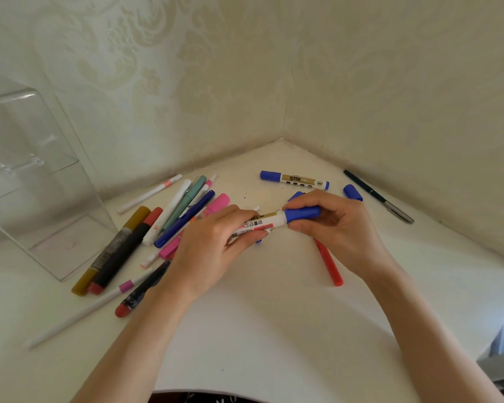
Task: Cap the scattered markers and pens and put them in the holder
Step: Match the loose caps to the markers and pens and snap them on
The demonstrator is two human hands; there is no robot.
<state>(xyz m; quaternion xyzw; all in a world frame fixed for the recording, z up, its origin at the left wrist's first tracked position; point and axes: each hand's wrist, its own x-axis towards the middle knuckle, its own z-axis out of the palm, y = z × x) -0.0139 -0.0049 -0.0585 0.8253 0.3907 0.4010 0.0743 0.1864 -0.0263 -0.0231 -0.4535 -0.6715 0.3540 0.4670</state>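
Early stage, we judge. Left hand [210, 245] grips the white marker [269, 221] by its barrel, and right hand [341, 228] pinches the blue cap [303, 213] at the marker's tip. We can't tell if it's fully seated. Left of the grip sits the pile [184, 219] of pens, and further left the clear holder [26, 158], where we see nothing inside. Beyond the grip lie a second marker [294, 180] and a loose cap [352, 192], with a dark pen [370, 190] further right. A red pen [330, 267] lies under the right hand. Nearly everything is left to do.
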